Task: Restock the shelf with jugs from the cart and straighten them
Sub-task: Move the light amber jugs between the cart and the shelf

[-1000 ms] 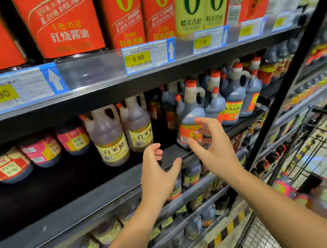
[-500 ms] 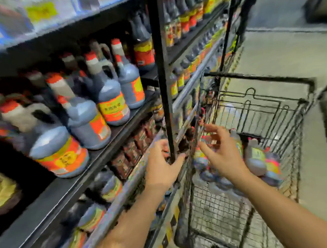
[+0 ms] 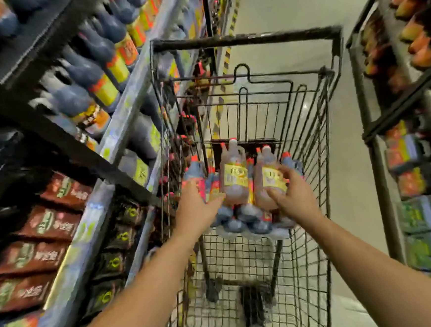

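Two amber jugs lie side by side in the cart (image 3: 246,39), on top of dark jugs (image 3: 242,220). Their yellow labels are too blurred to read. The right hand (image 3: 294,195) grips the right jug (image 3: 265,169), fingers curled over its label. The left hand (image 3: 195,211) is spread, thumb touching the left jug (image 3: 233,180). Stocked shelves (image 3: 119,129) stand left, on a grey floor (image 3: 287,8).

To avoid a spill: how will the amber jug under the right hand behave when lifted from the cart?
Probably heavy for its size: the amber jug looks nearly full. Possibly slippery, as the right hand wraps its smooth body, not a handle. It seems to rest on dark bottles, so the neighbouring jug might tip.
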Demonstrator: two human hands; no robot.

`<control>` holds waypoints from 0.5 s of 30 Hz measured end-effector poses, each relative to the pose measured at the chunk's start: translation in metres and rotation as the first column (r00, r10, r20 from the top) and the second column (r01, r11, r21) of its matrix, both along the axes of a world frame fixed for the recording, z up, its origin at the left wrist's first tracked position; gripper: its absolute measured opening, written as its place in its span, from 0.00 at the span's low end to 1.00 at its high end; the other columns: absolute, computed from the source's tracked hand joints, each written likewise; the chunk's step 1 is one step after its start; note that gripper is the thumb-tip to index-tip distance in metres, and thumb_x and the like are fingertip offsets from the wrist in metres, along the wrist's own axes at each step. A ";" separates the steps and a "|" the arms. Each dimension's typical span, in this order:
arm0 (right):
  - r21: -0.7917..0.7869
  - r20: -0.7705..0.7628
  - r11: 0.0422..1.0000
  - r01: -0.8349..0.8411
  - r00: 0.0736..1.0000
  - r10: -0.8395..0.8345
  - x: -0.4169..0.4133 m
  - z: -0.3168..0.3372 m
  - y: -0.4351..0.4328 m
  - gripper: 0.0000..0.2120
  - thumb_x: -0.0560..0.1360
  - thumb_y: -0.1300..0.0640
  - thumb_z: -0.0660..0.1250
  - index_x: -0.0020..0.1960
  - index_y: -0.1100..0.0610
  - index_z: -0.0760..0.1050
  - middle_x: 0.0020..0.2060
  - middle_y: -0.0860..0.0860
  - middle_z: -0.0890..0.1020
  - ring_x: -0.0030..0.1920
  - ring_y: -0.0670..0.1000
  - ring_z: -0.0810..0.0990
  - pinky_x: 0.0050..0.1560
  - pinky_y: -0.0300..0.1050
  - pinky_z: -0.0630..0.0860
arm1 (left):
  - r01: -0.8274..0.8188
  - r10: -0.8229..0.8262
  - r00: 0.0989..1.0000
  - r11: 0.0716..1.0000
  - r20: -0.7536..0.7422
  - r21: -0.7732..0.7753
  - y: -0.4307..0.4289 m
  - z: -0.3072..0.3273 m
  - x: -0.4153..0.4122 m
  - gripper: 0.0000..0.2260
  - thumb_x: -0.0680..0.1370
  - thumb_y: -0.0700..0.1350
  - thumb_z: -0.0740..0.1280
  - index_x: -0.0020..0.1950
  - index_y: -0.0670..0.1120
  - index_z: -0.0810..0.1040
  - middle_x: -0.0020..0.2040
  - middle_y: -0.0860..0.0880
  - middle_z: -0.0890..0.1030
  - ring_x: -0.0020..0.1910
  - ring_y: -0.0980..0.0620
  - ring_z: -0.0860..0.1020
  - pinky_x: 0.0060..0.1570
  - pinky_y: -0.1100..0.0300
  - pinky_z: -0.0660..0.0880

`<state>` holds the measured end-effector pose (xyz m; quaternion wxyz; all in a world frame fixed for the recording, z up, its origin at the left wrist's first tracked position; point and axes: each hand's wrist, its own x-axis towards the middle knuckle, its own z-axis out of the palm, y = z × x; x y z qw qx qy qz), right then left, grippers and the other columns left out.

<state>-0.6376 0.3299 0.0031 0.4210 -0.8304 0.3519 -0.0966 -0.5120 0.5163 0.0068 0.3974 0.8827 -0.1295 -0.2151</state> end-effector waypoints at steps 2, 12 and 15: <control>0.005 -0.067 1.000 0.012 0.998 -0.012 0.007 -0.018 -0.017 0.19 0.68 0.63 0.72 0.48 0.45 0.68 0.34 0.38 0.72 0.37 0.33 0.77 0.33 0.25 0.67 | 0.022 -0.020 0.999 0.999 -0.033 0.040 -0.018 -0.021 0.009 0.21 0.72 0.52 0.75 0.60 0.46 0.72 0.53 0.47 0.79 0.52 0.45 0.79 0.46 0.53 0.75; 0.148 -0.549 0.982 0.120 0.836 -0.019 0.071 -0.104 -0.058 0.52 0.66 0.32 0.70 0.73 0.66 0.54 0.69 0.64 0.66 0.69 0.63 0.66 0.63 0.55 0.68 | 0.041 0.004 0.964 0.985 -0.264 0.167 -0.100 -0.102 0.058 0.40 0.72 0.55 0.75 0.76 0.45 0.59 0.65 0.52 0.72 0.64 0.49 0.74 0.50 0.60 0.68; 0.102 -0.604 0.986 0.131 0.796 -0.043 0.082 -0.114 -0.058 0.57 0.64 0.30 0.71 0.74 0.65 0.50 0.71 0.63 0.61 0.71 0.64 0.61 0.65 0.56 0.65 | 0.008 0.055 0.951 0.980 -0.303 0.201 -0.120 -0.120 0.069 0.43 0.69 0.57 0.76 0.76 0.44 0.58 0.71 0.46 0.71 0.67 0.45 0.73 0.53 0.58 0.69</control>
